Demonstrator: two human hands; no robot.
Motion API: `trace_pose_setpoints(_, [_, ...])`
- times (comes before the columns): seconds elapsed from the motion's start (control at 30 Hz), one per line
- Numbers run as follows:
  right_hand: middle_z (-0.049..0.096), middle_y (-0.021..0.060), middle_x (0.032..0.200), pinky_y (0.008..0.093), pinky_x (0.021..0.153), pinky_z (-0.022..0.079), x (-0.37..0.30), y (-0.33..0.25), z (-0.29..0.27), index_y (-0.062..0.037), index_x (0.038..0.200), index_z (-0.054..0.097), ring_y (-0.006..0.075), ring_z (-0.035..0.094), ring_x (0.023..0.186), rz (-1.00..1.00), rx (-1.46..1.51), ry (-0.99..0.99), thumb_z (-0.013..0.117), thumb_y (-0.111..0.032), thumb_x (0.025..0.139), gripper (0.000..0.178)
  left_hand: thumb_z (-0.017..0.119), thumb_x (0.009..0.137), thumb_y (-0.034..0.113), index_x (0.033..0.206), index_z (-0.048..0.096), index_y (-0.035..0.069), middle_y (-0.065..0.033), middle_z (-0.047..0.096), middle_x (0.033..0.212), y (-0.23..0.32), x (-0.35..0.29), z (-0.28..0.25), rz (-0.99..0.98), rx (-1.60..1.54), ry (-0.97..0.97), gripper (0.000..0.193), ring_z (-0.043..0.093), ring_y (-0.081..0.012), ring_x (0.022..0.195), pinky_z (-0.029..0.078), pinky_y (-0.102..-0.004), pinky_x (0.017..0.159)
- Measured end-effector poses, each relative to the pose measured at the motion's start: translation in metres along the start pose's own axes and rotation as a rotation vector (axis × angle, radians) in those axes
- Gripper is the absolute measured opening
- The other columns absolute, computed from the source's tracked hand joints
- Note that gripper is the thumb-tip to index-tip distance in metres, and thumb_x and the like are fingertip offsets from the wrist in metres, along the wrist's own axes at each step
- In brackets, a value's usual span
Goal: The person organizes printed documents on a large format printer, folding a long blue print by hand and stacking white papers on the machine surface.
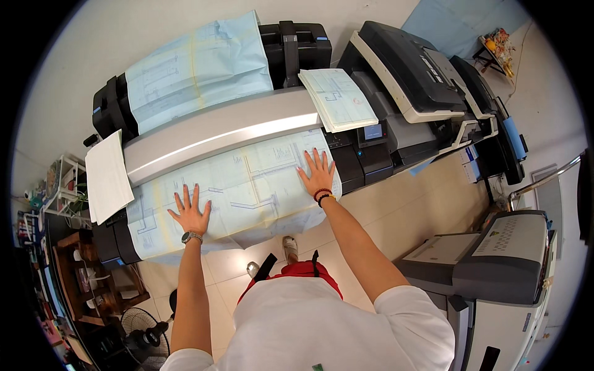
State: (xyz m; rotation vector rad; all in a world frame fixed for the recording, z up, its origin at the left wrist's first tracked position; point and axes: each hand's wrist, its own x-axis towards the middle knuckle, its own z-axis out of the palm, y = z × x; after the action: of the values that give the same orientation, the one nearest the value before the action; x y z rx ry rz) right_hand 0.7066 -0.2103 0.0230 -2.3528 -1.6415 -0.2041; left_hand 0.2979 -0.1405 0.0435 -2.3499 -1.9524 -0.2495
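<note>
A large light-blue drawing sheet (219, 179) with printed plan lines and yellowish fold marks runs through a wide-format scanner under its silver cover (223, 133). Both my hands lie flat on the sheet's near part, fingers spread. My left hand (192, 212) rests left of the middle, a watch on its wrist. Nearer the right edge lies my right hand (318, 174), with beaded bracelets at the wrist. Behind the cover, the sheet's far part (198, 68) drapes over the machine's back. The near edge hangs over the front.
Folded drawings (339, 99) lie on the scanner's right end, beside a small screen (373, 132). White papers (107, 176) cover its left end. An office copier (408, 71) stands at far right, a large grey machine (495, 266) at near right. A fan (145, 331) and wooden shelf (93, 278) are at left.
</note>
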Motion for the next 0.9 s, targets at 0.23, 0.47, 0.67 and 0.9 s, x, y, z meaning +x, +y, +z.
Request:
trace_pose_setpoints(0.23, [0.020,0.0002,0.156,0.0585,0.113,0.009,0.0001,0.0007,0.0013,-0.0281,0.147,0.033,0.0293,0.015,0.143,-0.011,0.011,0.018,0.040,-0.058,0.093,0.062,0.049,0.086,0.059,0.146,0.031,0.039,0.0031,0.021,0.156,-0.0001,0.0002,0.0007,-0.006,0.007,-0.011,0.066,0.016,-0.0349,0.143,0.007,-0.0733,0.104])
trace_pose_setpoints(0.47, [0.020,0.0004,0.156,0.0585,0.113,0.008,0.0004,0.0011,0.0030,-0.0284,0.146,0.033,0.0296,0.015,0.143,-0.006,0.029,0.010,0.040,-0.058,0.093,0.062,0.049,0.086,0.059,0.146,0.032,0.039,0.0031,0.021,0.156,-0.0001,0.0004,0.0017,-0.008,0.005,-0.010,0.066,0.016,-0.0348,0.143,0.006,-0.0730,0.104])
trace_pose_setpoints(0.67, [0.020,0.0008,0.156,0.0583,0.113,0.007,0.0004,0.0008,0.0015,-0.0281,0.146,0.034,0.0302,0.015,0.143,-0.009,0.035,0.010,0.040,-0.058,0.093,0.062,0.049,0.085,0.059,0.146,0.032,0.039,0.0033,0.021,0.157,-0.0003,0.0006,0.0022,-0.010,0.012,-0.011,0.066,0.015,-0.0345,0.144,0.007,-0.0729,0.104])
trace_pose_setpoints(0.9, [0.021,0.0015,0.156,0.0577,0.113,0.007,0.0002,0.0003,-0.0004,-0.0273,0.146,0.034,0.0308,0.014,0.143,0.002,0.027,-0.016,0.040,-0.058,0.093,0.062,0.049,0.085,0.059,0.146,0.031,0.039,0.0040,0.020,0.157,-0.0002,0.0005,0.0019,-0.012,0.032,-0.017,0.066,0.015,-0.0343,0.144,0.007,-0.0729,0.104])
